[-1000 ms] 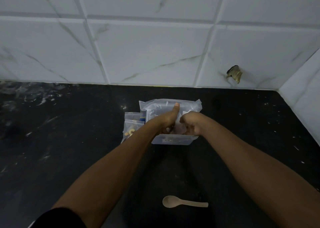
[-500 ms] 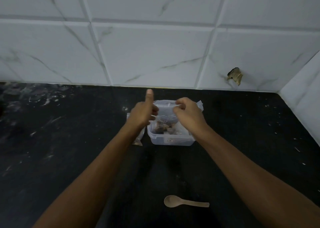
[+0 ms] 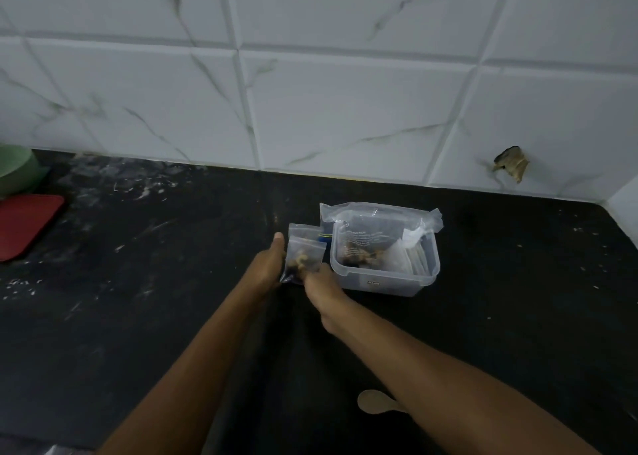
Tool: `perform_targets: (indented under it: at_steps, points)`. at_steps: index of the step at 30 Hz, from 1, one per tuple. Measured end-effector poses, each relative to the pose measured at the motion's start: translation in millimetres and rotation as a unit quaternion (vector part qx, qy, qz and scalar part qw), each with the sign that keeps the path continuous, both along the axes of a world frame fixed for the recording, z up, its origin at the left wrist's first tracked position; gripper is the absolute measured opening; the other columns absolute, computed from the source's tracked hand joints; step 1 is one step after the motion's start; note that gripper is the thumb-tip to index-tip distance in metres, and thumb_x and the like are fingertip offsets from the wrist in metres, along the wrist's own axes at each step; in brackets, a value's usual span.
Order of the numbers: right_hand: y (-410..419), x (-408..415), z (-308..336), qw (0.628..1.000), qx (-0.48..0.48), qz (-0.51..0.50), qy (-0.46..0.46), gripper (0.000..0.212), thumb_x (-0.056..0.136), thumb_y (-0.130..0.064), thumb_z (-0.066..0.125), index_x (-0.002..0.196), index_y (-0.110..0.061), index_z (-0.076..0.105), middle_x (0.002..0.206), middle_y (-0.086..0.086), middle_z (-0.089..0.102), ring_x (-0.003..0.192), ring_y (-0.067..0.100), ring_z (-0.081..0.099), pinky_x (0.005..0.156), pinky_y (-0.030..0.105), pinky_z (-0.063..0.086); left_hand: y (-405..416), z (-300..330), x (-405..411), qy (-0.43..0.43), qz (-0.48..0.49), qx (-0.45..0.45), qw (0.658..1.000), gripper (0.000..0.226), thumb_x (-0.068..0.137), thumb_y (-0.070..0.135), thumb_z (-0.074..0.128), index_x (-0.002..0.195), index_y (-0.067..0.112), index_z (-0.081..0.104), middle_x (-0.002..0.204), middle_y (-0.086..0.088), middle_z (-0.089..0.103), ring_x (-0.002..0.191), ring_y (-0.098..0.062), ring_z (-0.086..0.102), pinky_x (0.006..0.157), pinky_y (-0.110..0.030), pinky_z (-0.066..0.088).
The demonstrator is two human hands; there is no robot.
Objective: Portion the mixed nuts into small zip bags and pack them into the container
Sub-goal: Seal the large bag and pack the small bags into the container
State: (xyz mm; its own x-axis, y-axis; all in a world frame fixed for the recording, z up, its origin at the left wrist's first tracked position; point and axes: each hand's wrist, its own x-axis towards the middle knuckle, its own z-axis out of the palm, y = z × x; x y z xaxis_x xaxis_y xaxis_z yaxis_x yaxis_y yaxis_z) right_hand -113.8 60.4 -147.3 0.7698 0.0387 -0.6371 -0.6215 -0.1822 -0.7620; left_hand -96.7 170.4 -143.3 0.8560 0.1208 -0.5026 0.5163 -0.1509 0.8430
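Head cam: both hands are on a small zip bag of mixed nuts (image 3: 304,259), left hand (image 3: 267,268) curled round its left edge with the thumb up, right hand (image 3: 319,282) pinching its lower right corner, so each grip is clamped on that bag. It sits just left of the clear plastic container (image 3: 383,264) on the black desk (image 3: 138,316). Inside the container there's another nut bag (image 3: 359,252), and a bigger clear bag (image 3: 379,218) stands at the back. A wooden spoon (image 3: 374,402) lies near, partly under the right forearm.

Both forearms reached toward twelve o'clock, wrists close together. The left hand (image 3: 267,268) had its thumb pointing to twelve; the right hand (image 3: 319,282) curled just beside it, at three o'clock.
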Motion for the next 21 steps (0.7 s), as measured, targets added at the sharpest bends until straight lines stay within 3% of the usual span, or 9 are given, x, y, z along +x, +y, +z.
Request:
perform_targets:
  at_steps: [3,7,11,13,15,17,19,21]
  points:
    - [3,6,-7,1.0,0.003,-0.028,-0.012,0.03,0.099,-0.03,0.049,0.126,-0.019,0.049,0.115,-0.001,0.057,0.095,0.013,0.052,0.082,0.029,0.039,-6,-6,-3,0.013,-0.002,-0.043,0.999,0.055,0.103,0.052,0.022,0.121,0.014,0.058,0.112,-0.006,0.061,0.105,-0.018,0.056,0.094,-0.039,0.042]
    - [11,12,-11,0.998,0.006,-0.067,0.004,0.027,0.098,-0.026,0.05,0.124,-0.018,0.051,0.117,0.006,0.062,0.102,0.019,0.06,0.09,0.035,0.049,-10,-14,-4,0.046,0.013,-0.054,0.997,0.06,0.103,0.053,0.024,0.138,0.01,0.048,0.132,-0.011,0.056,0.123,-0.028,0.051,0.107,-0.048,0.038]
    - [22,13,-14,0.992,0.024,-0.12,0.013,0.05,0.093,-0.028,0.058,0.139,-0.017,0.04,0.123,0.008,0.062,0.105,0.022,0.063,0.094,0.041,0.052,-10,-18,-3,0.058,0.027,-0.06,0.996,0.056,0.104,0.049,0.026,0.137,0.011,0.05,0.13,-0.013,0.058,0.115,-0.026,0.055,0.105,-0.045,0.041]
    - [24,10,-14,0.991,0.045,-0.124,0.021,0.059,0.089,-0.027,0.062,0.142,-0.021,0.038,0.125,0.008,0.062,0.106,0.022,0.064,0.095,0.042,0.051,-9,-18,-3,0.053,0.031,-0.063,0.996,0.054,0.105,0.045,0.025,0.135,0.008,0.051,0.112,-0.01,0.062,0.1,-0.02,0.058,0.09,-0.038,0.046]
    - [22,6,-7,0.993,0.064,-0.094,0.03,0.048,0.09,-0.026,0.061,0.136,-0.022,0.047,0.121,0.007,0.064,0.103,0.019,0.064,0.093,0.039,0.052,-9,-19,-6,0.034,0.03,-0.071,0.996,0.054,0.106,0.042,0.023,0.125,0.006,0.058,0.097,-0.008,0.066,0.09,-0.017,0.061,0.074,-0.032,0.047]
    - [19,2,0,0.994,0.085,-0.057,0.032,0.027,0.092,-0.025,0.058,0.119,-0.021,0.061,0.109,0.004,0.068,0.096,0.016,0.064,0.084,0.031,0.052,-9,-20,-14,0.012,0.043,-0.083,0.996,0.051,0.106,0.039,0.024,0.107,0.01,0.066,0.09,-0.007,0.068,0.088,-0.014,0.063,0.07,-0.029,0.047]
    - [16,0,6,0.994,0.097,-0.044,0.027,0.013,0.093,-0.023,0.057,0.102,-0.02,0.066,0.096,0.001,0.069,0.091,0.013,0.065,0.078,0.027,0.051,-11,-19,-24,-0.022,0.058,-0.078,0.995,0.048,0.105,0.041,0.025,0.097,0.019,0.066,0.091,-0.003,0.069,0.09,-0.011,0.065,0.076,-0.029,0.049]
    - [13,-1,16,0.995,0.094,-0.028,-0.001,0.013,0.092,-0.025,0.057,0.102,-0.02,0.064,0.099,0.002,0.069,0.095,0.014,0.065,0.087,0.031,0.051,-12,-19,-31,-0.08,0.043,-0.045,0.995,0.052,0.104,0.046,0.023,0.106,0.021,0.068,0.101,-0.002,0.072,0.098,-0.009,0.067,0.088,-0.032,0.051]
